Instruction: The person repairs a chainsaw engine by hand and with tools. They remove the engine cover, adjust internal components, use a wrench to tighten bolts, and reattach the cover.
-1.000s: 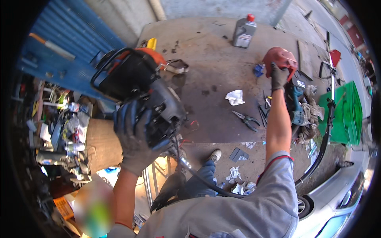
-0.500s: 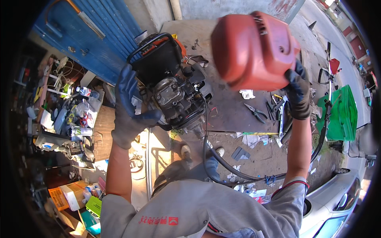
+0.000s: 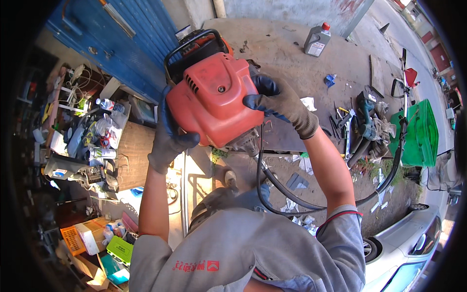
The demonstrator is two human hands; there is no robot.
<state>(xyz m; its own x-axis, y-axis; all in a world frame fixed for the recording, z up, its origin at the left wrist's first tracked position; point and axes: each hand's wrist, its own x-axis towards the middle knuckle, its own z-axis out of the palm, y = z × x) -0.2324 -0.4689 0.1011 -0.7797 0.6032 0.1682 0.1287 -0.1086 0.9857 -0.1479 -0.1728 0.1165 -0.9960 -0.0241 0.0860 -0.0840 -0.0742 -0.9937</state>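
A red plastic engine cover point(image 3: 221, 104) sits over the small engine, hiding most of it. My left hand point(image 3: 170, 127), in a blue and grey work glove, grips the cover's left side, thumb on its near edge. My gloved right hand point(image 3: 283, 102) holds the right side, fingers curled at the edge. Behind the cover rises the engine's black carrying frame point(image 3: 197, 43). A silvery metal part of the engine point(image 3: 245, 142) shows below the cover. From there a black flexible shaft hose point(image 3: 282, 189) curves off to the right.
On the workbench point(image 3: 292, 73) stand a grey bottle with red cap point(image 3: 317, 40) and a green-black power tool point(image 3: 367, 114), with hand tools point(image 3: 345, 126) nearby. A green bin point(image 3: 419, 134) is at right, a cluttered shelf point(image 3: 104, 131) at left, a blue door point(image 3: 112, 46) behind.
My right hand has brought the red cover leftward and down over the exposed engine. My left hand has moved from beside the engine onto the cover. The grey bottle has come into view.
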